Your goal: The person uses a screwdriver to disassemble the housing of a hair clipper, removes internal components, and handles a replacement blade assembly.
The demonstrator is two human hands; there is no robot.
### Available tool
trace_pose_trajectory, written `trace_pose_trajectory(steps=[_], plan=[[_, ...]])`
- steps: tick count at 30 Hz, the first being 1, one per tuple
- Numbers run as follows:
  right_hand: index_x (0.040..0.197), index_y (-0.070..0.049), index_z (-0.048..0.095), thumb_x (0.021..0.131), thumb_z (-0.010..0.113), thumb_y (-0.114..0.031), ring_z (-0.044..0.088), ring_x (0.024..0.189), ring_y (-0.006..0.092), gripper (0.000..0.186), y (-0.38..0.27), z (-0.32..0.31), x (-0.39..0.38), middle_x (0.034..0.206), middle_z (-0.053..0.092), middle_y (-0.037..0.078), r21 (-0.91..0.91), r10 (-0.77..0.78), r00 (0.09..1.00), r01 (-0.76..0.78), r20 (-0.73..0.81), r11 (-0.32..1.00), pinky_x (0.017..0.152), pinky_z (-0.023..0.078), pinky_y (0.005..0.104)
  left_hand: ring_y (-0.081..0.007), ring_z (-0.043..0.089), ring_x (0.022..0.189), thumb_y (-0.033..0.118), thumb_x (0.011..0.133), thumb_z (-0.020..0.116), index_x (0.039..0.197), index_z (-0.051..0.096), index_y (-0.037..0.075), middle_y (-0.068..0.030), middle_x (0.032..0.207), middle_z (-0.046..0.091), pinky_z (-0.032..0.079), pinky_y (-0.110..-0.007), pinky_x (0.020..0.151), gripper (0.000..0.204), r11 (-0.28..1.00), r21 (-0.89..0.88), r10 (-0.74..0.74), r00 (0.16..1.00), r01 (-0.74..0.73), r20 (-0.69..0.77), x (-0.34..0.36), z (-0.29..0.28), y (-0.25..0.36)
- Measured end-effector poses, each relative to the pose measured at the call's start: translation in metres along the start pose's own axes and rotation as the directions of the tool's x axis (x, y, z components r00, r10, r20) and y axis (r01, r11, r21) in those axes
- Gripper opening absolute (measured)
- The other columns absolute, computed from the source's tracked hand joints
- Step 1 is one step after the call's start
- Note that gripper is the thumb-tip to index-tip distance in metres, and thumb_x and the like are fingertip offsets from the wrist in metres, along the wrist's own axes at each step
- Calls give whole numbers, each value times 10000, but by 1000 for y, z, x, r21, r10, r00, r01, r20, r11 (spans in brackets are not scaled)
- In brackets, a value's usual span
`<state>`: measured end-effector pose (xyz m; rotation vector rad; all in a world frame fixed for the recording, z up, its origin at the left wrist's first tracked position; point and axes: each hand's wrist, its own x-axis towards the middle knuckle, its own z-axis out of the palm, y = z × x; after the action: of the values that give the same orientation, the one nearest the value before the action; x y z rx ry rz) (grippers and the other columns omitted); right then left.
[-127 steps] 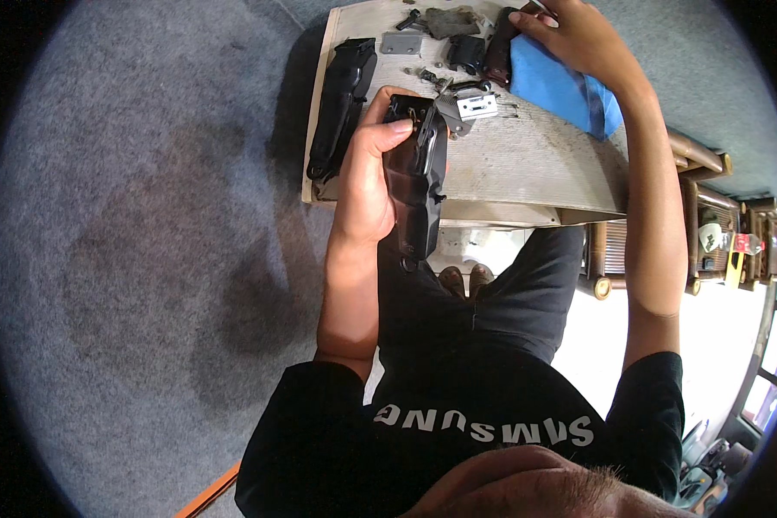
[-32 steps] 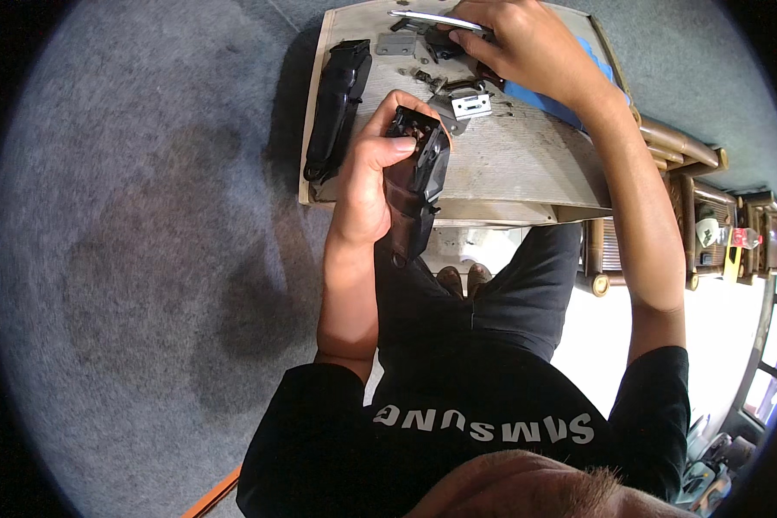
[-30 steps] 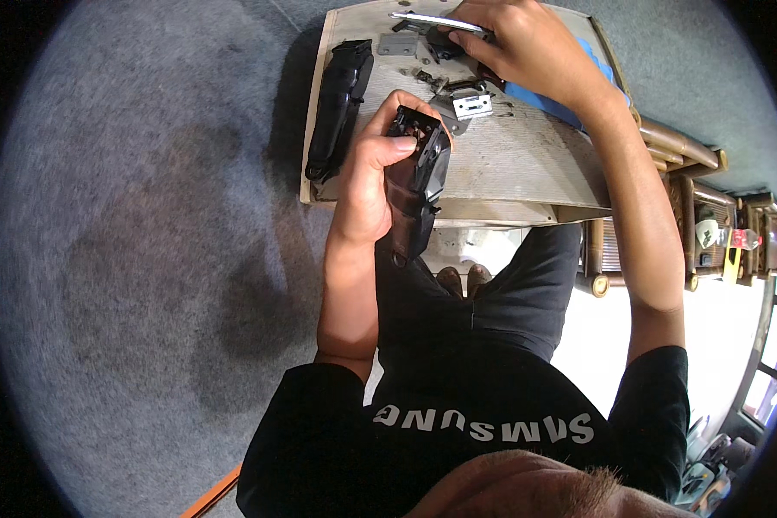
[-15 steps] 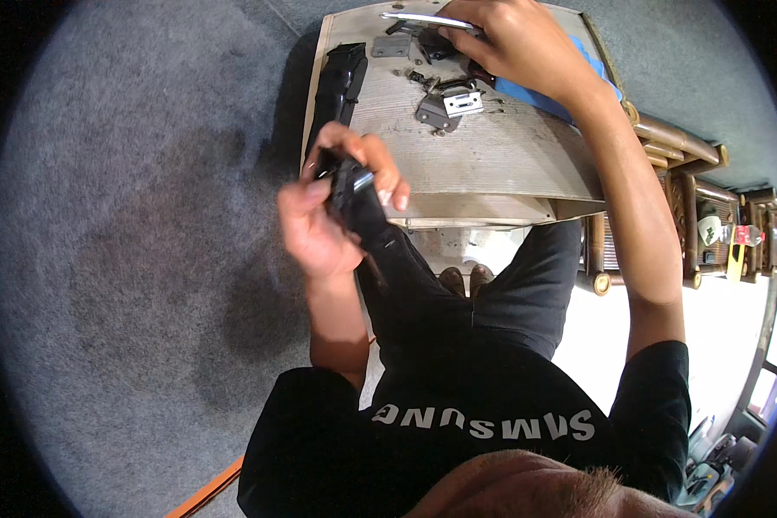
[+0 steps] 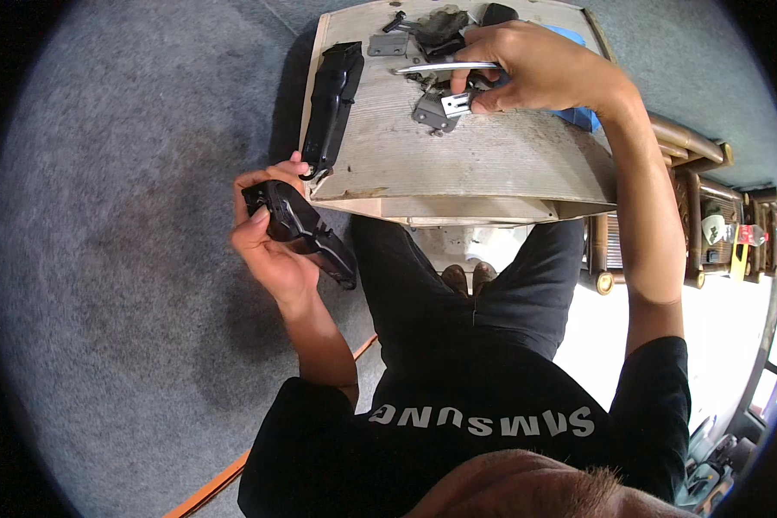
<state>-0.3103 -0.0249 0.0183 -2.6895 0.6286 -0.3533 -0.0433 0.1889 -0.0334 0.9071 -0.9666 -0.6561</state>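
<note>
A grey carpet (image 5: pixel 104 259) lies under a pale wooden table (image 5: pixel 457 164). A long black housing (image 5: pixel 330 99) lies along the table's left edge. A blue cloth (image 5: pixel 578 112) shows behind the right wrist. Small grey metal parts (image 5: pixel 432 112) and a flat grey plate (image 5: pixel 388 43) sit near the far edge. The left hand (image 5: pixel 272 250) is held off the table's near left corner, forearm bent upward, fingers wrapped around a black clipper body (image 5: pixel 302 229) that tilts down to the right. The right hand (image 5: pixel 535 69) reaches over the table, arm extended, fingers pinched on a slim silver tool (image 5: pixel 445 66) pointing left above the parts.
</note>
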Motion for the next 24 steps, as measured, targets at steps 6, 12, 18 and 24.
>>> trace_pose_trajectory(steps=[6, 12, 18, 24], plan=[[930, -26, 718, 854, 809, -125, 589, 715, 156, 155, 4, -7, 2, 786, 634, 34, 113, 5, 997, -13, 73, 994, 649, 491, 326, -329, 615, 1099, 306, 839, 442, 1090, 492, -23, -194, 885, 627, 331, -556, 1199, 417, 999, -39, -10, 1000, 10, 13, 2, 4, -7], [969, -14, 699, 911, 722, -164, 554, 692, 129, 163, -5, -33, 0, 740, 647, 20, 270, 173, 985, -162, -15, 949, 632, 465, 325, -358, 577, 1183, 337, 868, 453, 1121, 517, -5, -190, 938, 599, 315, -571, 1200, 430, 999, -33, -38, 998, 40, 50, -2, 4, -6], [936, -9, 701, 896, 714, -156, 533, 654, 127, 153, -7, -34, 1, 701, 627, 33, 242, 180, 984, -172, -13, 955, 604, 448, 329, -363, 576, 1202, 321, 887, 422, 1130, 516, -14, -187, 953, 615, 356, -519, 1155, 424, 992, -46, -120, 993, 120, -1, -3, 14, -8], [907, -13, 707, 887, 746, -140, 557, 654, 144, 134, 2, -13, 3, 734, 640, 59, 210, 75, 997, -67, -32, 975, 616, 465, 334, -357, 598, 1175, 294, 879, 421, 1125, 504, -23, -205, 965, 635, 361, -534, 1167, 410, 995, -71, -64, 998, 64, 2, 0, 14, -12]])
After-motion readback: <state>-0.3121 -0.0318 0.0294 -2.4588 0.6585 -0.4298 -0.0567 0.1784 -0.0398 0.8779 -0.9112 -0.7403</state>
